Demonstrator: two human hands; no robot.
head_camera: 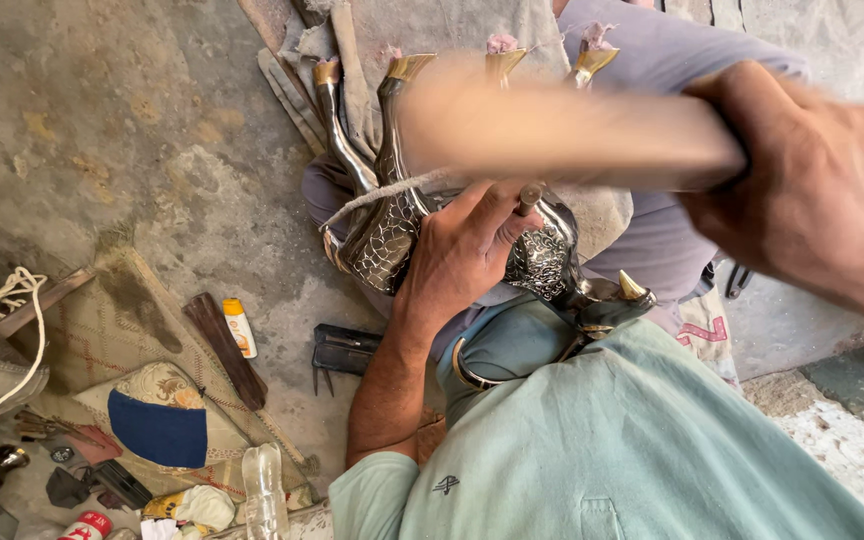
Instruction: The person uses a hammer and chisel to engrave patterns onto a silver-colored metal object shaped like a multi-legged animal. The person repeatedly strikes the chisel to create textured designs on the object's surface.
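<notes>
On the concrete floor (132, 130), at its left edge, lies a coil of white rope (14, 295) across a wooden stick. Nearer the lower left corner sits a patterned cushion with a blue patch (157, 415), with small tools and rags scattered around it, too cluttered to count. Beside the cushion lie one dark wooden block (224, 348) and one small white tube with an orange cap (239, 327). One black metal clamp-like tool (344, 350) rests on the floor just left of the person's forearm.

The metal animal figure (392, 225) lies on its side across the person's lap, legs pointing away. Four legs are counted, each with a brass-coloured hoof; three hooves have pink wadding at the tip. The body shows engraved scale and floral patterning over most of the visible surface, so the decoration appears well advanced; what remains unworked cannot be told from here.

The left hand (462, 250) rests on the figure's body, fingers closed round a small punch (529, 196) held upright against the metal. A thin cord (382, 195) runs across the figure near this hand.

The right hand (802, 190) is closed tight round the end of a wooden mallet (562, 125), which is blurred and sits above the punch. A strike is judged to be in progress.

A grey cloth (432, 30) lies beneath the legs.
</notes>
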